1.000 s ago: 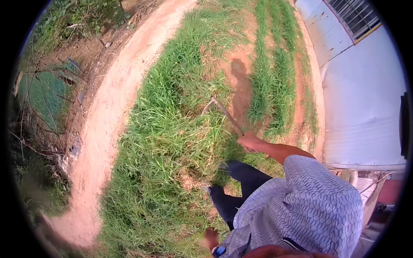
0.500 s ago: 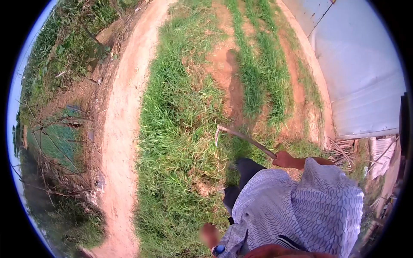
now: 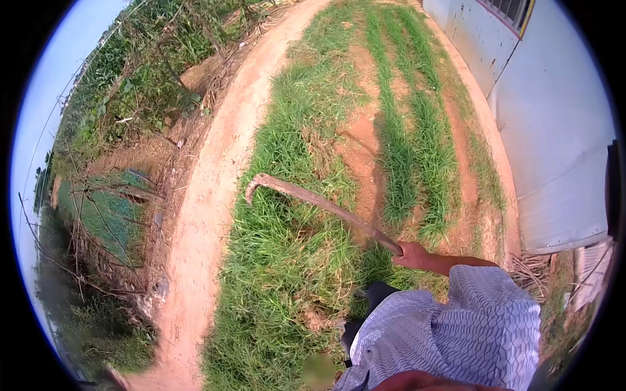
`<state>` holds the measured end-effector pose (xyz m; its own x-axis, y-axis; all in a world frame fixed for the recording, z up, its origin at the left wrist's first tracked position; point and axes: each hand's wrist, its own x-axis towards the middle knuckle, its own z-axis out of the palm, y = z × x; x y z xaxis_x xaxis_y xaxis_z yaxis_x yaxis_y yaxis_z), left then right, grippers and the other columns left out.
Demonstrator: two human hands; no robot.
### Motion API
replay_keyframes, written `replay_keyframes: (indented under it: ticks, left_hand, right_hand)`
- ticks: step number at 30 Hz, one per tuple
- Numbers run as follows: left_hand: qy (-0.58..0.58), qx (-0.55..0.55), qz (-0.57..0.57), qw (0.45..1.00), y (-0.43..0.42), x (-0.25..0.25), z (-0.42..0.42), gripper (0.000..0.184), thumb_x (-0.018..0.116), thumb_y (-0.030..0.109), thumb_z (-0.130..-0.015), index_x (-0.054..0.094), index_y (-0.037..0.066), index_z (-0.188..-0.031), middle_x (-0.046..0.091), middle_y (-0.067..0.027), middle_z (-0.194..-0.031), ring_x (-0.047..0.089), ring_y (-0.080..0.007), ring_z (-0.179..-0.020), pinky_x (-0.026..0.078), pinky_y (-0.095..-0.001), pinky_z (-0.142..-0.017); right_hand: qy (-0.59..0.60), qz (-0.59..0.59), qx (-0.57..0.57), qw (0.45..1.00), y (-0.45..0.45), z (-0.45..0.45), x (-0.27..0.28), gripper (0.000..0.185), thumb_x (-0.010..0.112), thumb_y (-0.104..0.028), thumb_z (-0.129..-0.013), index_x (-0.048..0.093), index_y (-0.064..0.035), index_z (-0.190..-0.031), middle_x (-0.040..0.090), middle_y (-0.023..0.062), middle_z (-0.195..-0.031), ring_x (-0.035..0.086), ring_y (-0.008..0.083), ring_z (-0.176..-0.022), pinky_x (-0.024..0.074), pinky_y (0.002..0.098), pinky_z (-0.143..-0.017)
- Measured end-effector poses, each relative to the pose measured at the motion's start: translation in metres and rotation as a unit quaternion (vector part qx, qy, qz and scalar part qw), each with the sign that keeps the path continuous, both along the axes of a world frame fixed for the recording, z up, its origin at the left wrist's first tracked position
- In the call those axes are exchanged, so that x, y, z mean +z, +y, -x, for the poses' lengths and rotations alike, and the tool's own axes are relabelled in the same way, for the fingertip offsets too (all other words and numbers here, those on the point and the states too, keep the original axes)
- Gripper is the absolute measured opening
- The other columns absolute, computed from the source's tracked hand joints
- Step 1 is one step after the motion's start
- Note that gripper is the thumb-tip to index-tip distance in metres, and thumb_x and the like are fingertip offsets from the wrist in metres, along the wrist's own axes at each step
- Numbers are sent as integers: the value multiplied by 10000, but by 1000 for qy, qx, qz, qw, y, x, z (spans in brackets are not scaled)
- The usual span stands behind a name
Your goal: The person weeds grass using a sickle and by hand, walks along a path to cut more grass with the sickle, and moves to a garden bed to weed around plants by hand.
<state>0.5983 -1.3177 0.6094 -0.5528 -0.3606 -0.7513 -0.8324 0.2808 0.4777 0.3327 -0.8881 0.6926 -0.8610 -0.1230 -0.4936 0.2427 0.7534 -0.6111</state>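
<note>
My right hand (image 3: 411,255) is closed round the end of a long wooden handle. It belongs to what looks like a hoe (image 3: 326,205), raised and reaching to the left above the grass (image 3: 287,260). Its short hooked head (image 3: 254,186) bends downward at the far end; the blade is seen edge-on, so its shape is unclear. Near the bottom edge, a blurred patch beside my patterned shirt (image 3: 482,319) hides the place of my left hand, whose fingers cannot be made out. A dark trouser leg (image 3: 380,294) shows beyond the shirt.
A dirt path (image 3: 208,176) runs along the left of the grass strip. Green plant rows (image 3: 394,150) grow in reddish soil ahead. A pale metal wall (image 3: 554,130) stands to the right, with dry sticks (image 3: 529,275) near its base. Green netting (image 3: 107,215) and branches lie far left.
My right hand has moved slightly left and down in the view. The hoe's head has swung up and left, looking larger and nearer. My left hand and its watch have dropped from clear sight.
</note>
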Motion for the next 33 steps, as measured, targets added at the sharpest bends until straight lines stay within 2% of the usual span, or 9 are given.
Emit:
replay_keyframes:
  ticks: [6, 9, 12, 14, 16, 19, 23, 31, 33]
  left_hand:
    - [14, 143, -65, 987, 29, -3, 29, 323, 637, 207, -860, 622, -7, -1102, 678, -133, -961, 671, -249, -799, 534, -360, -652]
    - [25, 231, -91, 968, 33, 0, 15, 341, 633, 201, -863, 613, -16, -1125, 678, -140, -963, 673, -245, -797, 537, -353, -650]
    - [26, 389, -108, 914, 57, 11, -65, 360, 629, 195, -866, 604, -26, -1149, 678, -147, -965, 675, -241, -795, 539, -346, -648]
    - [36, 471, -118, 874, 85, 27, -121, 372, 626, 191, -868, 598, -33, -1164, 678, -151, -966, 676, -238, -793, 541, -341, -647]
    - [61, 487, -110, 864, 103, 42, -141, 447, 622, 207, -871, 568, -37, -1242, 677, -143, -972, 687, -243, -844, 551, -344, -692]
    - [86, 532, -101, 836, 130, 33, -175, 452, 615, 245, -900, 561, -24, -1259, 668, -124, -1046, 673, -209, -890, 543, -331, -747]
    - [101, 621, -62, 775, 185, 54, -211, 407, 622, 219, -875, 600, -26, -1199, 665, -64, -861, 627, -154, -748, 502, -294, -658]
    - [-33, 606, -102, 788, 283, 37, -287, 340, 610, 214, -860, 677, 3, -1118, 723, -152, -923, 702, -214, -821, 541, -329, -750]
    - [-47, 512, -19, 858, 298, 40, -303, 326, 603, 207, -861, 680, 2, -1103, 719, -161, -914, 698, -213, -831, 542, -334, -752]
  right_hand:
    - [-29, 137, -96, 985, -24, 23, 3, 449, 672, -387, -803, 607, -35, -1074, 644, 178, -809, 644, 290, -748, 491, 425, -671]
    - [8, 52, 4, 999, -29, 34, -5, 434, 676, -376, -790, 615, -35, -1053, 631, 176, -773, 639, 290, -723, 492, 424, -658]
    - [-16, 49, 43, 998, -8, 27, -116, 334, 675, -319, -776, 654, -11, -906, 629, 173, -669, 633, 287, -587, 497, 403, -558]
    - [-104, -38, 16, 994, -33, 21, -27, 295, 679, -255, -758, 649, 25, -844, 600, 158, -585, 601, 271, -492, 480, 395, -487]
    - [-146, -43, 25, 988, -20, 6, -48, 191, 687, -123, -779, 571, 28, -784, 533, 79, -562, 515, 190, -421, 398, 376, -381]
    - [-102, -171, 150, 969, -10, -13, -50, 223, 667, -156, -712, 622, 61, -733, 613, 167, -638, 599, 263, -505, 458, 425, -470]
    - [-82, -326, 288, 897, -14, -17, -71, 321, 681, -218, -712, 664, 75, -844, 657, 243, -750, 654, 375, -665, 492, 473, -622]
    - [-4, -233, 375, 897, -113, -10, -76, 364, 678, -265, -737, 650, 78, -856, 650, 249, -780, 648, 382, -733, 497, 464, -666]
    - [27, -182, 451, 873, -144, 0, -99, 337, 654, -251, -750, 634, 69, -855, 634, 220, -748, 636, 352, -690, 503, 449, -647]
